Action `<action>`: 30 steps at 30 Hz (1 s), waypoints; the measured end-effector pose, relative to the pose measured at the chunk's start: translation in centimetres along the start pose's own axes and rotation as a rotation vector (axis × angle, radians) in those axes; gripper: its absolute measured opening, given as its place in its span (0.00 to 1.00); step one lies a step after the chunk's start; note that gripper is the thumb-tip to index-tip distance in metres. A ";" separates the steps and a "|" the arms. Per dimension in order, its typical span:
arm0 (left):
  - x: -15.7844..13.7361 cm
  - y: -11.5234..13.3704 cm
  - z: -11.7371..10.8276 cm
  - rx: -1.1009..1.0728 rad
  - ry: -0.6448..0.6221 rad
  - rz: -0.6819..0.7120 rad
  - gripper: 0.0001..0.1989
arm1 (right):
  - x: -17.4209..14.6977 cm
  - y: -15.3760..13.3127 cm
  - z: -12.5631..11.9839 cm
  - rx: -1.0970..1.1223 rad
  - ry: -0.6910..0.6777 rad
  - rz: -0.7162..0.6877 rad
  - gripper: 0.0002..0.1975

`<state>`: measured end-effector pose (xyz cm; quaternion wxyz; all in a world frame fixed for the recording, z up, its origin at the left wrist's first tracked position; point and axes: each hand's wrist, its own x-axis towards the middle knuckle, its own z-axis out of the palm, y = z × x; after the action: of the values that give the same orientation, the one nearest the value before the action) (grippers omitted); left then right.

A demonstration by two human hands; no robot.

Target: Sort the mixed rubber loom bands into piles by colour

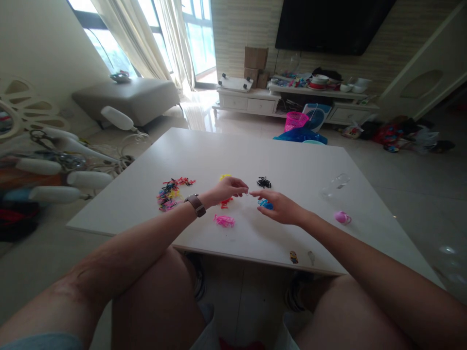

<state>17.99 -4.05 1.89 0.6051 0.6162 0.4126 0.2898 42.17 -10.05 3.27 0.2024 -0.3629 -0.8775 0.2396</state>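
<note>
Bare forearms (146,236) reach over the white worktop (204,150) — left fingers (240,183) pinching a tiny pale piece (248,195), right fingers (261,193) loosely spread — a light, steady grip serves best.

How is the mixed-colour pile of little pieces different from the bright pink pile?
The mixed-colour pile of little pieces shows red, yellow and black; the bright pink pile looks all pink. The mixed pile spreads wider; the pink one is more compact. The mixed pile lies farther left than the pink one. Both rest on the white table.
</note>
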 end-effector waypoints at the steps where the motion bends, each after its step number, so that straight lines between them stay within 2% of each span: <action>1: 0.0 -0.1 0.1 -0.006 -0.002 -0.001 0.13 | 0.0 -0.2 0.1 -0.009 -0.015 -0.017 0.27; 6: 0.2 -0.4 0.4 0.009 -0.038 0.007 0.13 | 0.1 -0.7 0.1 -0.034 -0.037 -0.046 0.27; 11: 0.0 -0.2 0.8 -0.033 -0.124 0.026 0.13 | 0.2 -0.6 0.0 -0.059 0.050 -0.024 0.25; 15: 0.0 -0.4 0.8 0.000 -0.172 0.080 0.11 | 0.2 -0.6 0.2 -0.054 0.047 -0.032 0.23; 24: 0.3 -0.5 0.4 0.046 -0.155 0.062 0.10 | 0.2 -0.7 0.4 -0.040 0.013 -0.064 0.25; 30: 0.3 -0.5 0.4 0.080 -0.198 0.084 0.12 | 0.2 -0.7 0.6 -0.024 0.004 -0.069 0.25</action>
<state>18.45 -4.04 1.31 0.6051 0.6822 0.3356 0.2360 41.38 -10.50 3.23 0.2080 -0.3353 -0.8919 0.2212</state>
